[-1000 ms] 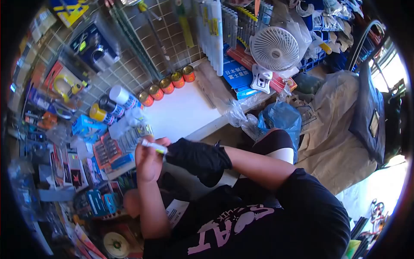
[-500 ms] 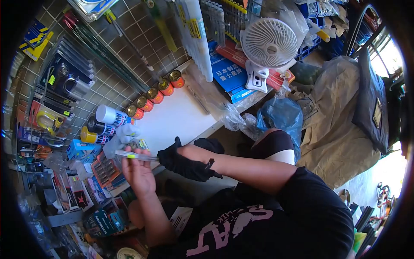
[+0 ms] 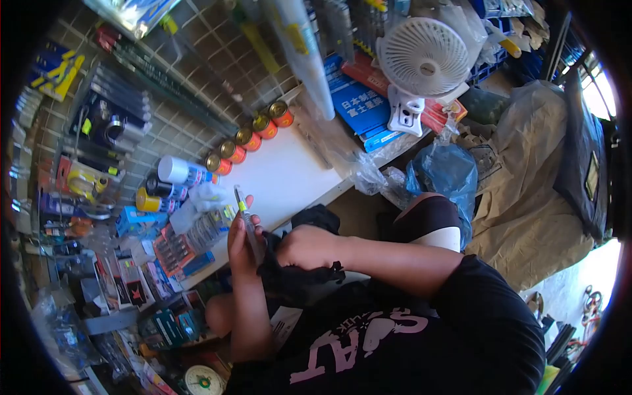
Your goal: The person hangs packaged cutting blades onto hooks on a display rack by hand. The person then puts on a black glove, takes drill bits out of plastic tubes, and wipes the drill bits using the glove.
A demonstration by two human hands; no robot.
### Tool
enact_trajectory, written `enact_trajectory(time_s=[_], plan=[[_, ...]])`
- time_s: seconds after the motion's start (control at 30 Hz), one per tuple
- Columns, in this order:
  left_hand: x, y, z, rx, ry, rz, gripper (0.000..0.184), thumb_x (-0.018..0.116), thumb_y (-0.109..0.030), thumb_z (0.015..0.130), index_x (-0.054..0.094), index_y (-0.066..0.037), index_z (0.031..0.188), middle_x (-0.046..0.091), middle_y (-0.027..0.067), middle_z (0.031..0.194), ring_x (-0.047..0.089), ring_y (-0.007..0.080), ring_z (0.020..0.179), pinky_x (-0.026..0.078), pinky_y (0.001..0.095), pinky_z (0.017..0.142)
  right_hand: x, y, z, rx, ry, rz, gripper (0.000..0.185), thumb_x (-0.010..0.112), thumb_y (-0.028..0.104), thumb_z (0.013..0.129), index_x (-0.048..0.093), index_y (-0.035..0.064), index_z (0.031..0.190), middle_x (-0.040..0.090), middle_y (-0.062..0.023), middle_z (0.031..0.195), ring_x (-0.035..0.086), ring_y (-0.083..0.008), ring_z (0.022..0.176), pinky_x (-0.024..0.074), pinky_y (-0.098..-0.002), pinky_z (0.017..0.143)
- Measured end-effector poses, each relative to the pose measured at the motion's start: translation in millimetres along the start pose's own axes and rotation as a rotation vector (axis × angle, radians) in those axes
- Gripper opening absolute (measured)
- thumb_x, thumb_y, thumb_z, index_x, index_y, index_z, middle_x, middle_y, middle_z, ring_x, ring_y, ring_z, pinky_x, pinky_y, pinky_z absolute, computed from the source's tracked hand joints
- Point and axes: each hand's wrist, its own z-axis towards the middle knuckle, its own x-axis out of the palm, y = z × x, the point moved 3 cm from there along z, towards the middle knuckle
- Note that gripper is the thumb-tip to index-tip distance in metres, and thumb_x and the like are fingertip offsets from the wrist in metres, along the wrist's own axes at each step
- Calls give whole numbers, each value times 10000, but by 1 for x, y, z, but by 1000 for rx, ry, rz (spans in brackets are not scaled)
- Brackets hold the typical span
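My left hand is closed around a slim, clear packaged item with a yellow-green sticker, held tilted with its tip up over the shelf's front edge. What is inside the pack I cannot make out. My right hand grips a black cloth, bunched beneath its fist. The cloth meets the lower end of the packet, close to my left palm. Just left of the packet lie several small clear packs on the shelf.
A white shelf carries a row of orange cans and spray cans. A white fan stands beside blue boxes. Hanging goods fill the wire grid at left. A blue plastic bag sits near my knee.
The packet has swung from lying nearly level to pointing upward, and my left hand has come nearer my body. My right hand and the cloth have shifted right and slightly down.
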Motion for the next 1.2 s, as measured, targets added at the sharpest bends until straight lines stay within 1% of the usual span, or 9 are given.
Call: enact_trajectory(time_s=[0.07, 0.23, 0.5, 0.73, 0.83, 0.93, 1.03, 1.17, 1.2], plan=[[3, 5, 18, -10, -112, 272, 533, 574, -256, 1025, 427, -30, 1485, 658, 66, 1032, 646, 147, 814, 522, 233, 682, 2, -7, 4, -46, -2, 87, 208, 670, 215, 758, 561, 39, 745, 569, -176, 666, 602, -397, 665, 468, -448, 612], [20, 41, 80, -99, -197, 386, 468, 612, -106, 997, 435, 46, 1403, 662, 154, 1052, 687, 231, 913, 602, 360, 819, 16, -24, 10, 88, -25, 724, 201, 653, 210, 796, 565, 32, 824, 570, -170, 754, 599, -347, 718, 470, -423, 662], [49, 69, 118, -65, -200, 429, 367, 611, -106, 999, 502, 18, 1327, 655, 126, 988, 673, 222, 882, 589, 368, 836, 5, -27, 0, 146, -18, 936, 201, 600, 184, 866, 554, 15, 965, 580, -168, 903, 609, -316, 833, 477, -401, 761], [177, 79, 95, -48, 415, 569, 286, 538, -113, 1039, 544, 3, 1300, 664, 98, 949, 683, 184, 888, 578, 341, 855, -17, -26, -16, 158, -17, 1005, 227, 554, 160, 927, 544, 0, 1088, 588, -167, 1033, 618, -288, 934, 483, -382, 848], [221, 85, 121, 65, 555, 569, 406, 508, -190, 1063, 455, -25, 1431, 618, 138, 1216, 634, 222, 1114, 525, 375, 975, -44, -29, -29, 165, -58, 1032, 244, 534, 151, 954, 540, -6, 1141, 592, -166, 1088, 621, -276, 977, 486, -374, 885], [254, 82, 156, 168, 537, 557, 583, 437, -327, 1089, 218, -114, 1585, 304, 172, 1598, 388, 314, 1431, 342, 460, 1154, -73, -32, -46, 181, -169, 1095, 264, 514, 141, 980, 535, -12, 1194, 595, -165, 1144, 625, -264, 1021, 488, -365, 922], [274, 81, 194, 353, 376, 501, 642, 429, -395, 1084, 148, -152, 1608, 183, 147, 1650, 289, 306, 1486, 269, 462, 1186, -97, -40, -59, 183, -343, 1167, 286, 495, 131, 1006, 531, -19, 1247, 599, -165, 1200, 629, -252, 1064, 491, -357, 959], [289, 79, 206, 405, 194, 603, 628, 429, -416, 1081, 197, -150, 1601, 274, 141, 1615, 354, 263, 1441, 296, 362, 1155, -123, -46, -72, 163, -506, 1226, 317, 468, 117, 1041, 526, -27, 1317, 604, -164, 1274, 634, -236, 1122, 494, -346, 1009], [291, 81, 208, 394, 166, 546, 572, 470, -339, 1075, 283, -96, 1559, 393, 141, 1533, 435, 226, 1349, 345, 321, 1097, -125, -46, -74, 161, -529, 1233, 325, 462, 114, 1050, 524, -29, 1335, 605, -163, 1292, 635, -232, 1136, 495, -343, 1021]])
